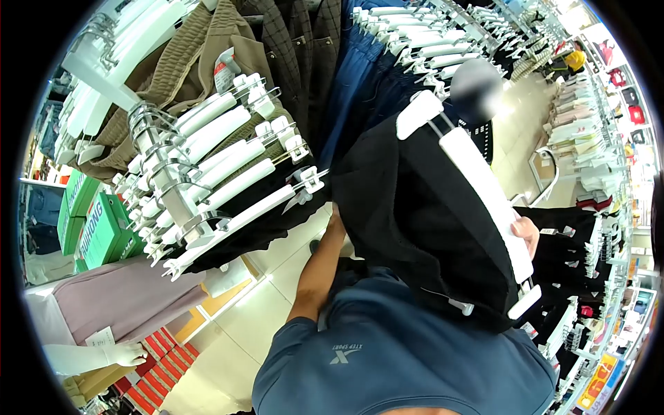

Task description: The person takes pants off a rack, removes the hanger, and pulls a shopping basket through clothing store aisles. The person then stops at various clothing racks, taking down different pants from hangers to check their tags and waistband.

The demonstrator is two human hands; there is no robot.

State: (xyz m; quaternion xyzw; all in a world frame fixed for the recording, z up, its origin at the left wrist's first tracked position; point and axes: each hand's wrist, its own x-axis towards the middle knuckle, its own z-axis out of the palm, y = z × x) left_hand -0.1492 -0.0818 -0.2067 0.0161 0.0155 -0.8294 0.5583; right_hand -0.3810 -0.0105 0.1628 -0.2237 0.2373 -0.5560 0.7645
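Observation:
A pair of black trousers (387, 207), or a similar black garment, hangs from a white clip hanger (487, 200) in front of my chest. My right hand (527, 234) is closed around the hanger's bar near its lower right end. My left forearm reaches up to the garment's left edge. Only a sliver of my left hand (336, 209) shows there; its fingers are hidden behind the black cloth. Left of the garment, a metal rail (162, 180) carries several white hangers (228, 166) with brown, olive and black trousers.
Blue trousers (360, 69) hang beyond the garment. Green shoe boxes (104, 228) are stacked at left, above a mannequin hand (128, 353) and red boxes (166, 360). Racks of light clothing (577, 124) line the right side. A blurred round patch (476, 90) hides something near the aisle (522, 131).

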